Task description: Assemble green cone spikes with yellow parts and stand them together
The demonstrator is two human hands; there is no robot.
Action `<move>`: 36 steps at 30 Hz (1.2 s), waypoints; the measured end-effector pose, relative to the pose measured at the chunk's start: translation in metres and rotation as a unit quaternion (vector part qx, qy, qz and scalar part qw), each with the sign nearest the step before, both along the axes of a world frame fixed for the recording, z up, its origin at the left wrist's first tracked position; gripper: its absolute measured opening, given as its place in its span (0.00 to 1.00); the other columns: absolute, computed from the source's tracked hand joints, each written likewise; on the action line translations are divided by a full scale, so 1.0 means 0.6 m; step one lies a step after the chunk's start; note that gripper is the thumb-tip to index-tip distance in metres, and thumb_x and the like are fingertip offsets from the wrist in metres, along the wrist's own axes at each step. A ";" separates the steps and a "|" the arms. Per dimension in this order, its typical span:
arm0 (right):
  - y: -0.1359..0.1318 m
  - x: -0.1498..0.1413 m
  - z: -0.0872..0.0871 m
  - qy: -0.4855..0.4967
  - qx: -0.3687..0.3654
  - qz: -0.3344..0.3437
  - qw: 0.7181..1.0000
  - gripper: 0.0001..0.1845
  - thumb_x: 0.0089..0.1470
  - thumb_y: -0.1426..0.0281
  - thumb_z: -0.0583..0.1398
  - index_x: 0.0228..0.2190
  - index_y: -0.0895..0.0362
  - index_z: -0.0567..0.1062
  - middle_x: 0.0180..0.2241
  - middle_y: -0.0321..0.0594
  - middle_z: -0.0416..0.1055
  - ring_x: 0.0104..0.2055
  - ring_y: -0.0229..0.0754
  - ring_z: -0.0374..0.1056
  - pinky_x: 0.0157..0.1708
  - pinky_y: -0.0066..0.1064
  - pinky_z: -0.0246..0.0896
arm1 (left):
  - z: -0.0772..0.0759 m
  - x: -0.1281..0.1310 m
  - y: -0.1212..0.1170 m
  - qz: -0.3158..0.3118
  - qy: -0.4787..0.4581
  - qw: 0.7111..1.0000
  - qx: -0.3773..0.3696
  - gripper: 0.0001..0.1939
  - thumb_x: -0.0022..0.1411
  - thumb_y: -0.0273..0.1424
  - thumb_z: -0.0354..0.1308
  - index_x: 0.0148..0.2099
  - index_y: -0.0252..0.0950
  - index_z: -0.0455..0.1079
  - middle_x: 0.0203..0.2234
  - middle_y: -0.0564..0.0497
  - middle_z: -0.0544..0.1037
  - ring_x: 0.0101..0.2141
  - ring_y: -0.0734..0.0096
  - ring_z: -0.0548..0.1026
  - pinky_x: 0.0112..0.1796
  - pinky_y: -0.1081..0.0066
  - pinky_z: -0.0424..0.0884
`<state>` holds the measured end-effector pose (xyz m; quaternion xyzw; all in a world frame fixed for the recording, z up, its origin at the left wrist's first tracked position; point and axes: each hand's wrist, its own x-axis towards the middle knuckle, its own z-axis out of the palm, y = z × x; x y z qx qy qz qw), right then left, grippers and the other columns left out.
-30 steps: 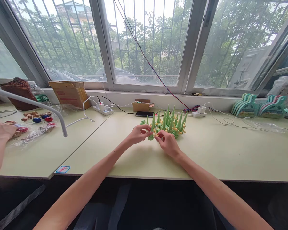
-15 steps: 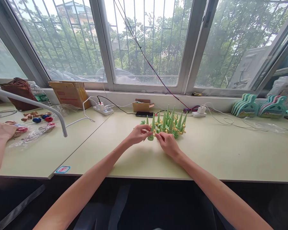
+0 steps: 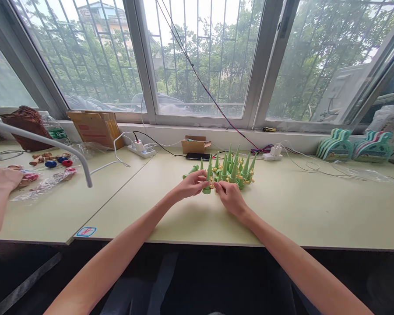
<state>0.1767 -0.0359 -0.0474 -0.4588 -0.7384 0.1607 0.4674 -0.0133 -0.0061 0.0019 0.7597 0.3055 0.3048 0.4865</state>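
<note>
Near the middle of the table my left hand is closed on a green watering spike, which points upward with its round base at the bottom. A small yellow valve sticks out from the spike's right side. My right hand is closed in a pinch right beside that valve; its fingertips hide what they grip. Several more green watering spikes with yellow valves stand close together just behind my right hand. Another green spike lies tilted behind my left hand.
A black phone and a small open cardboard box lie behind the spikes. Power strips and cables run along the back. Teal hangers stand at the right. Another person's hand works at the left, near wooden toys.
The held spike has shifted very slightly to the right and down with my fingers. A teal item at the far right edge has gone from view.
</note>
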 end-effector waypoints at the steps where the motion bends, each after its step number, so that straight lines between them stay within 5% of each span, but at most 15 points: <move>1: -0.001 0.000 0.001 0.006 -0.001 0.002 1.000 0.24 0.64 0.56 0.51 0.21 0.56 0.66 0.20 0.36 0.67 0.21 0.35 0.57 0.24 0.28 0.49 | 0.001 0.000 0.000 0.002 -0.006 1.000 -0.011 0.21 0.59 0.48 0.61 0.38 0.35 0.63 0.25 0.55 0.70 0.16 0.86 0.55 0.17 0.77 0.47; 8: -0.007 -0.002 0.010 0.051 0.001 0.041 0.998 0.11 0.61 0.61 0.56 0.32 0.56 0.69 0.26 0.35 0.69 0.22 0.35 0.57 0.25 0.28 0.53 | -0.003 -0.002 0.008 0.026 -0.042 0.998 -0.050 0.21 0.58 0.47 0.62 0.37 0.35 0.62 0.22 0.56 0.67 0.16 0.87 0.52 0.17 0.78 0.44; 15: -0.008 -0.004 0.012 0.064 0.003 0.051 0.997 0.10 0.59 0.62 0.58 0.34 0.56 0.70 0.33 0.37 0.72 0.22 0.33 0.56 0.25 0.27 0.54 | -0.003 -0.002 0.007 0.026 -0.046 0.997 -0.056 0.21 0.57 0.47 0.63 0.37 0.35 0.62 0.21 0.57 0.66 0.16 0.86 0.52 0.17 0.78 0.44; 36: -0.008 -0.001 0.010 0.024 -0.007 0.036 0.999 0.17 0.63 0.60 0.53 0.27 0.57 0.69 0.21 0.33 0.64 0.23 0.35 0.54 0.26 0.27 0.51 | -0.003 -0.002 0.007 0.018 -0.031 0.999 -0.038 0.22 0.57 0.49 0.62 0.37 0.35 0.62 0.22 0.56 0.69 0.16 0.86 0.52 0.18 0.77 0.45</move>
